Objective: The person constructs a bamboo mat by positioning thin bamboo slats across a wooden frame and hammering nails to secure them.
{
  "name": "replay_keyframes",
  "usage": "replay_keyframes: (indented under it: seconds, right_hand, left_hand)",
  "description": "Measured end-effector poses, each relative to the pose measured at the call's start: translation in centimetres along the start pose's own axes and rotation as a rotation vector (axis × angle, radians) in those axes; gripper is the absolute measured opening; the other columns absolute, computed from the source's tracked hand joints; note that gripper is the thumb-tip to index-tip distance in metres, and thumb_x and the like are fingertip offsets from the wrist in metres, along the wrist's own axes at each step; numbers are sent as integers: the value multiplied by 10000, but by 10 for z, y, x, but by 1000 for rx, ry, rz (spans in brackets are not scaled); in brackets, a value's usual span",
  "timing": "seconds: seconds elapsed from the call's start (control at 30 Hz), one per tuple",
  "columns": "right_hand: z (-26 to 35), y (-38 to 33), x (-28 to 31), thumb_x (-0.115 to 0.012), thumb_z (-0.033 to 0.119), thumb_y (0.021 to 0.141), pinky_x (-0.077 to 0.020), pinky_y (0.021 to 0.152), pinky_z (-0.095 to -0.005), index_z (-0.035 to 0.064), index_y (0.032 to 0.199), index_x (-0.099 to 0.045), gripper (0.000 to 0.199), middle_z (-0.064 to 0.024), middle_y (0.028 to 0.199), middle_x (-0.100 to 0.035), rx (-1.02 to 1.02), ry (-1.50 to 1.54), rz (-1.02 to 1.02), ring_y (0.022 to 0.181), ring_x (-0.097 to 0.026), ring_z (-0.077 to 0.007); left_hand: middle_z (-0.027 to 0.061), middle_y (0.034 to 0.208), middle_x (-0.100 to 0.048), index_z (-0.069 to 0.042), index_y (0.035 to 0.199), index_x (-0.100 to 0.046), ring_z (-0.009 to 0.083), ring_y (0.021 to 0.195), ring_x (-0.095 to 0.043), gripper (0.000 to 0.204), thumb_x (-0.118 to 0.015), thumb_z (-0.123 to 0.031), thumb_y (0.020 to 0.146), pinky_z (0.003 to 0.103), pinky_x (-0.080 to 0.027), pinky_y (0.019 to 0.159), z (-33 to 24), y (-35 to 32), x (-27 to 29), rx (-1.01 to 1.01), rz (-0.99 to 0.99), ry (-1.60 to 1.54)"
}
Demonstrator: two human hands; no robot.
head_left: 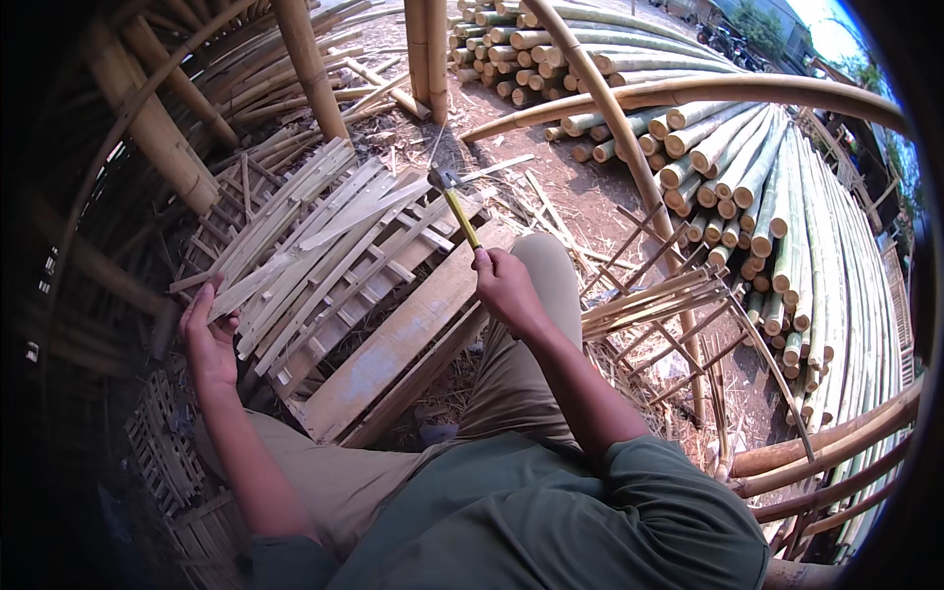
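Bamboo everywhere, and at the far left of the frame thick poles (147, 118) slant up into shadow. Just right of them, lower left of centre, the left hand (206, 339) comes up on its forearm, fingers curled around the near end of a flat bamboo slat (295, 251), thumb pressing against it. That slat belongs to a lattice panel of split strips (315, 246) lying tilted across centre left, its long strips running up toward the upper right and short cross-pieces showing beneath.

Under the panel's lower edge lies a broad wooden plank (393, 354), running from lower left up toward centre, resting by the person's knee in tan trousers (541, 275).

Centre frame now: the right hand (501, 285) is wrapped tight around the yellow handle of a hammer (454, 202). The handle angles up and left, and the dark metal head sits over the panel's upper right corner, at or just above the strips; contact cannot be told.

Right of the hand, a loose frame of thin bamboo sticks (659, 295) lies on the dirt ground. Further right, a big stack of green bamboo poles (777, 216) shows its cut ends, sweeping down the right edge. One long curved pole (610, 118) arches across the top.
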State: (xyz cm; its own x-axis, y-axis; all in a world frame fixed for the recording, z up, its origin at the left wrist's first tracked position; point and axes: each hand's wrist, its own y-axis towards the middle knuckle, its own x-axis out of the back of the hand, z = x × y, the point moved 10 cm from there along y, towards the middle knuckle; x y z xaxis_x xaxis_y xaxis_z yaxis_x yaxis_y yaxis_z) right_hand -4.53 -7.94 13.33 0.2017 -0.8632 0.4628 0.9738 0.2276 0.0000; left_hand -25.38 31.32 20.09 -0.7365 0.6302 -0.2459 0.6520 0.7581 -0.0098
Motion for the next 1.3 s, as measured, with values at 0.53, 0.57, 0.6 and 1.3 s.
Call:
replay_keyframes:
  seconds: [0.53, 0.57, 0.6, 1.3]
  right_hand:
    - [-42, -12, -144, -618, 264, 917, -460, 707, -523, -31, 933, -536, 308, -275, 847, -619, 214, -437, 84, 792, -591, -468]
    - [-43, -11, -144, -631, 265, 906, -458, 728, -521, -25, 937, -536, 307, -275, 882, -610, 270, -431, 71, 820, -582, -464]
    - [-43, -10, -147, -664, 266, 879, -463, 749, -498, -13, 958, -562, 308, -254, 929, -596, 237, -473, 109, 853, -577, -436]
    - [123, -35, -184, -684, 366, 907, -421, 508, -224, 33, 856, -675, 337, -3, 696, -623, -49, 387, 691, 586, -553, -69]
  left_hand:
    - [77, 1070, -671, 19, 1205, -614, 112, 723, -624, 316, -584, -168, 952, 221, -535, 624, -2, -15, 60, -133, -211, -149]
    - [67, 1082, -675, 25, 1211, -610, 100, 726, -622, 324, -584, -167, 951, 211, -529, 622, -1, -14, 57, -130, -190, -139]
    - [68, 1105, -669, 22, 1210, -612, 100, 723, -621, 326, -588, -177, 953, 212, -529, 622, 0, -13, 58, -132, -170, -128]
    - [70, 983, -676, 23, 1173, -609, 85, 816, -631, 327, -536, -239, 991, 254, -553, 653, 52, -41, -52, -103, 114, -138]
